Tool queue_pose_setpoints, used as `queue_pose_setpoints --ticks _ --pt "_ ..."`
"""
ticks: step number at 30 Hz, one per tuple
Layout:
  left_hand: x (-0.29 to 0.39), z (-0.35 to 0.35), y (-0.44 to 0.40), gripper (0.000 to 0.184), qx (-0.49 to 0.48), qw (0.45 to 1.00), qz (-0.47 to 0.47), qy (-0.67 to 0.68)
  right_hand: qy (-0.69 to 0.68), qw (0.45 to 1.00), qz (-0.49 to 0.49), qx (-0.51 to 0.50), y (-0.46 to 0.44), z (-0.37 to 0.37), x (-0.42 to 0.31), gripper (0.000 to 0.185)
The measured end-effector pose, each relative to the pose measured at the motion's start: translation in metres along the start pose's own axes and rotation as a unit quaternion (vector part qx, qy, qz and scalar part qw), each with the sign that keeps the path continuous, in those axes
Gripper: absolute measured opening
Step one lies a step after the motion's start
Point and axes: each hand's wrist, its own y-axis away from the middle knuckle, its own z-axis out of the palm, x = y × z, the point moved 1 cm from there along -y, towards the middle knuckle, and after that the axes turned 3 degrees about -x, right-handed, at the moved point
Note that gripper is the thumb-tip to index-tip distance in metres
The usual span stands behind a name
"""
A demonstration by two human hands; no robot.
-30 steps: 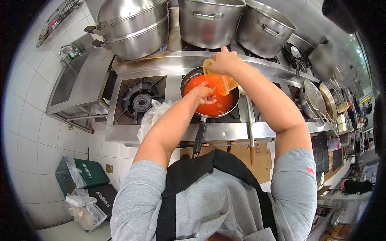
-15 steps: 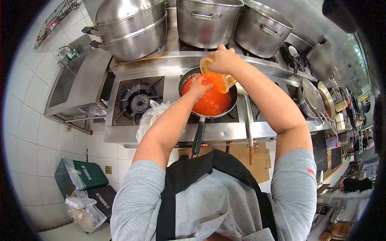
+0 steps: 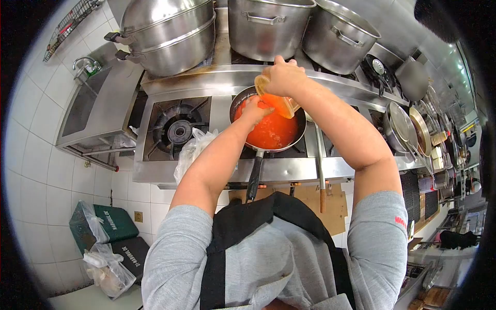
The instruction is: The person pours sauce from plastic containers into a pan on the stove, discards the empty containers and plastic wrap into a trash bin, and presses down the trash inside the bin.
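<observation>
A dark frying pan (image 3: pixel 301 123) with a black handle sits on the stove, holding red-orange sauce (image 3: pixel 273 133). Above its back right part, my right hand (image 3: pixel 285 77) grips a tilted clear plastic container (image 3: pixel 281 106) with orange residue inside. My left hand (image 3: pixel 254 111) is over the left part of the pan, at the container's lower left side, fingers bent toward it. Whether its fingertips touch the container or hold anything is hard to make out. To the right of the pan lies a long-handled ladle (image 3: pixel 320 155).
Large steel pots (image 3: pixel 266 33) line the back. A bare burner (image 3: pixel 180 131) and a clear plastic bag (image 3: pixel 192 152) are left of the pan. Bowls and strainers (image 3: pixel 402 124) stand at the right. A sink (image 3: pixel 85 101) is at the far left.
My left hand has moved up and left from below the container over the sauce. My right hand and the container have shifted slightly left.
</observation>
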Motion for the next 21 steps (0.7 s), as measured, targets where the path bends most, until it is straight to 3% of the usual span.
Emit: queue_pose_setpoints --ticks 5,8,15,21 --pt "-0.006 0.0 -0.002 0.064 -0.029 0.998 -0.013 0.058 0.007 1.0 -0.011 0.004 -0.001 0.003 -0.002 0.041" --pt "-0.007 0.002 0.0 0.068 -0.001 0.999 -0.034 0.016 0.03 0.999 -0.024 0.003 0.002 0.003 -0.007 0.04" --pt "-0.003 -0.003 0.005 0.067 -0.041 0.997 -0.045 0.036 0.018 0.999 -0.02 -0.024 -0.002 0.002 -0.003 0.041" --pt "-0.002 -0.005 0.013 0.054 -0.096 0.972 -0.029 0.212 0.031 0.998 -0.029 -0.044 -0.003 0.0 -0.007 0.042"
